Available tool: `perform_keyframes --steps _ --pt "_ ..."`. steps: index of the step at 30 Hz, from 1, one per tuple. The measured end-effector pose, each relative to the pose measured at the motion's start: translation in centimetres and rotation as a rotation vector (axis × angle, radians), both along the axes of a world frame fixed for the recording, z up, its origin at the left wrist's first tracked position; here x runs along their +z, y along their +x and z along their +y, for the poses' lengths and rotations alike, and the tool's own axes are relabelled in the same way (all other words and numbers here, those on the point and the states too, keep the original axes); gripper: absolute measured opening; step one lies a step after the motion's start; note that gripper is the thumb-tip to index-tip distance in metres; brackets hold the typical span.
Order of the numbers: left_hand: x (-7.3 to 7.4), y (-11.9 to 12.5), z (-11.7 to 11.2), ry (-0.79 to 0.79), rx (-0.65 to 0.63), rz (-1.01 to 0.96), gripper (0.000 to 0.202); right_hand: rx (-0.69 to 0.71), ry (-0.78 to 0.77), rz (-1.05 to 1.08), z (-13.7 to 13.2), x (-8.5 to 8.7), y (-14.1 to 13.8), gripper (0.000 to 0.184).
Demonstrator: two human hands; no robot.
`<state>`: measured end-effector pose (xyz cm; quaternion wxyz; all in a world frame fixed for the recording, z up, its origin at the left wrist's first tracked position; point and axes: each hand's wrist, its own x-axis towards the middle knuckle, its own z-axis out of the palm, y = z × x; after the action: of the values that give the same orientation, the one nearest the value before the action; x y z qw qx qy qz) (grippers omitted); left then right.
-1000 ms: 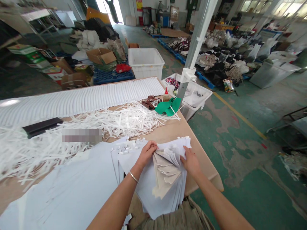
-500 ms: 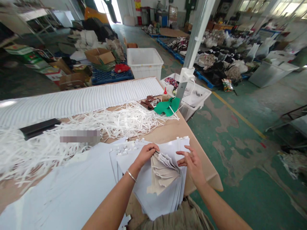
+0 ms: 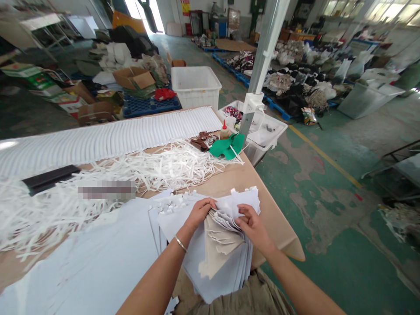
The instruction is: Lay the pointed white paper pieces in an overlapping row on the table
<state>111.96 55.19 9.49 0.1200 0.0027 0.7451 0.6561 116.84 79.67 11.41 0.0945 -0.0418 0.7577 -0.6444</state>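
Left hand (image 3: pixel 201 213) pinched closed on the top corner of the fanned beige pieces (image 3: pixel 218 245), which lie on the paper stack (image 3: pixel 223 284). Right hand (image 3: pixel 252 223) over the right part of the paper stack, fingers curled, tips at the white curled layers beside the beige; can't tell if gripping or just touching. Large pale sheets (image 3: pixel 88 258) left of the paper stack. Beyond the paper stack: tangled white strips (image 3: pixel 177 164), green cloth (image 3: pixel 226 146), red-capped bottle (image 3: pixel 224 131). Table (image 3: pixel 278 227) under the paper stack.
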Motion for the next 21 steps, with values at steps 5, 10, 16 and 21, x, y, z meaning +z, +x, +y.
perform_keyframes --steps 5,10,16,21 --pt "0.8 0.2 0.2 0.058 0.127 -0.068 0.018 -0.169 0.478 -0.013 2.0 -1.0 -1.0 0.045" --pt "1.3 -0.2 1.1 -0.096 0.01 -0.023 0.027 -0.095 0.871 0.037 3.2 -3.1 -2.1 0.028" --pt "0.6 -0.4 1.2 -0.027 -0.017 0.001 0.056 -0.088 0.261 0.111 1.9 -0.8 1.0 0.033" --pt "1.1 -0.2 0.3 -0.04 -0.102 0.038 0.022 -0.194 -0.055 -0.172 2.6 0.3 1.0 0.052"
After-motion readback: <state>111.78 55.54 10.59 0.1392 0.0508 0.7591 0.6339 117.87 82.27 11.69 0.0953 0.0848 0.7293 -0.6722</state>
